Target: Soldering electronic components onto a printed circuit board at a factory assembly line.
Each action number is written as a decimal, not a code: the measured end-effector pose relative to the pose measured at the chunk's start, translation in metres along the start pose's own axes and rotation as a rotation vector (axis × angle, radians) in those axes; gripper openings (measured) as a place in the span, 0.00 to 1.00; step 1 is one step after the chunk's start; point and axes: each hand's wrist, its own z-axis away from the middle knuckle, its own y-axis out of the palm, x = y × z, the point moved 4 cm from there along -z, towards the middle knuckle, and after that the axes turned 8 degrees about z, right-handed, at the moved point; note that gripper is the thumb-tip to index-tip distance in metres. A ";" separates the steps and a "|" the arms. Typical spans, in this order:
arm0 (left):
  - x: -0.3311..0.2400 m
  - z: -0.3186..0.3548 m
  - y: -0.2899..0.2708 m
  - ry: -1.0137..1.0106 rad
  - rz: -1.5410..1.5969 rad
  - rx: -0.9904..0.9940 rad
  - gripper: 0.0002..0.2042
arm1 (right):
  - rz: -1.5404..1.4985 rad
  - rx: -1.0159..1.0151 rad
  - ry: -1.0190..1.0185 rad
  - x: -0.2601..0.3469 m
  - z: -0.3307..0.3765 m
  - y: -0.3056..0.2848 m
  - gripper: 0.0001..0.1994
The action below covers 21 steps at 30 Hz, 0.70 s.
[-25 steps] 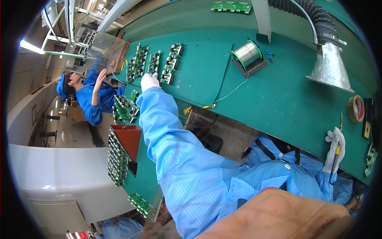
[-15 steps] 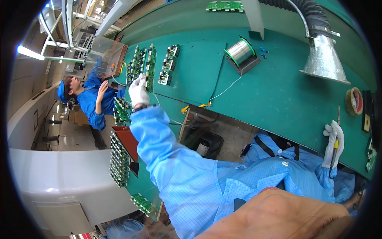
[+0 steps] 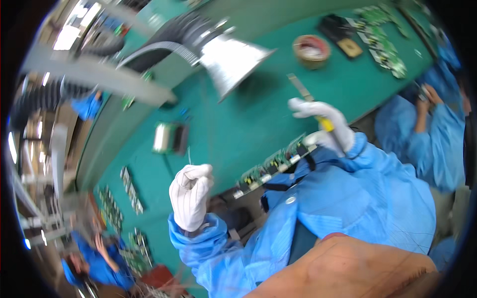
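My left hand [image 3: 191,196], in a white glove, is closed with its fingertips pinched together. A thin solder wire [image 3: 189,157] sticks up from those fingertips. In my gloved right hand [image 3: 330,121] is a soldering iron [image 3: 325,124] with a yellow band, its blurred metal tip pointing away over the table. The right thumb also meets the end of a long narrow circuit board [image 3: 273,168], which slants along the table's near edge with its parts facing up. Whether the thumb grips the board or only presses it, I cannot tell.
A solder spool [image 3: 170,138] stands on the green table [image 3: 233,134]. Beyond it hangs a metal fume hood [image 3: 233,62]. A round tip-cleaning pot [image 3: 311,51] and more circuit boards [image 3: 380,47] lie far right; other boards [image 3: 131,191] lie left. Co-workers [image 3: 94,258] sit at both sides.
The view has swung right. My left hand has left the row of boards and come back near the middle. A circuit board now lies between my hands, at my right thumb.
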 end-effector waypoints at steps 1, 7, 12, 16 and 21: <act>0.014 -0.018 0.021 0.019 0.031 0.071 0.11 | 0.104 0.058 -0.020 0.002 -0.002 0.005 0.27; 0.044 -0.052 0.138 0.290 -0.522 -0.505 0.09 | 0.396 0.075 -0.264 -0.009 0.020 0.018 0.22; 0.074 -0.014 0.189 0.504 -0.430 0.528 0.14 | 0.051 0.082 0.119 -0.030 0.020 0.003 0.16; 0.163 0.039 0.179 0.242 -0.659 0.801 0.16 | 0.251 -0.019 -0.128 -0.020 0.014 0.001 0.15; 0.223 0.044 0.172 0.113 -1.040 0.446 0.19 | 0.191 0.060 0.041 -0.046 0.034 0.019 0.15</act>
